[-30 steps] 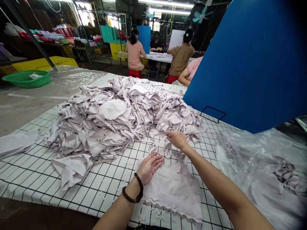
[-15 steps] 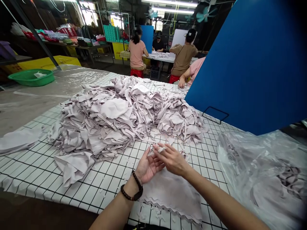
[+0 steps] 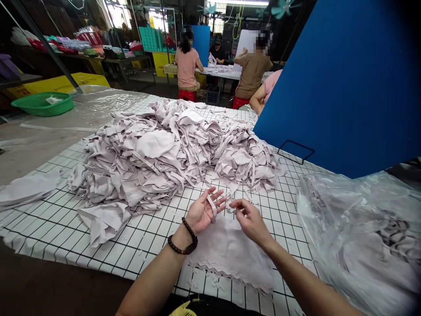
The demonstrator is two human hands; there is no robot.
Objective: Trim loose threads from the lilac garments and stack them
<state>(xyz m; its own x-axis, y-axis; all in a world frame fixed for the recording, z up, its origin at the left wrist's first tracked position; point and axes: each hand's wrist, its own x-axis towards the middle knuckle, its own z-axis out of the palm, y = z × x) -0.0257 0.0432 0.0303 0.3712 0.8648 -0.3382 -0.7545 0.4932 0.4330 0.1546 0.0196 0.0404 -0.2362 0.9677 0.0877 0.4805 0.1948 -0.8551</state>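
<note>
My left hand (image 3: 203,210) is palm up with its fingers spread. A narrow pale fabric strip (image 3: 212,204) lies across those fingers. Just to its right, my right hand (image 3: 250,220) has thumb and index finger drawn together in a pinch. A small whitish bit shows by its fingertips, too small to make out. Below both hands a flat pale lilac fabric piece (image 3: 232,254) with a wavy edge is spread on the grid-patterned tabletop (image 3: 151,239). Beyond them rises a big heap of the same pale fabric pieces (image 3: 154,162).
A blue panel (image 3: 342,96) stands at the right, with a black wire stand (image 3: 296,151) at its foot. In front of it lies a clear plastic bag (image 3: 362,245) of fabric. A green basin (image 3: 44,105) sits far left. Several people work beyond the table.
My hands have come apart; before, the right lay over the left's fingers. The right hand has moved rightward into a pinch, and the strip now shows across my left fingers.
</note>
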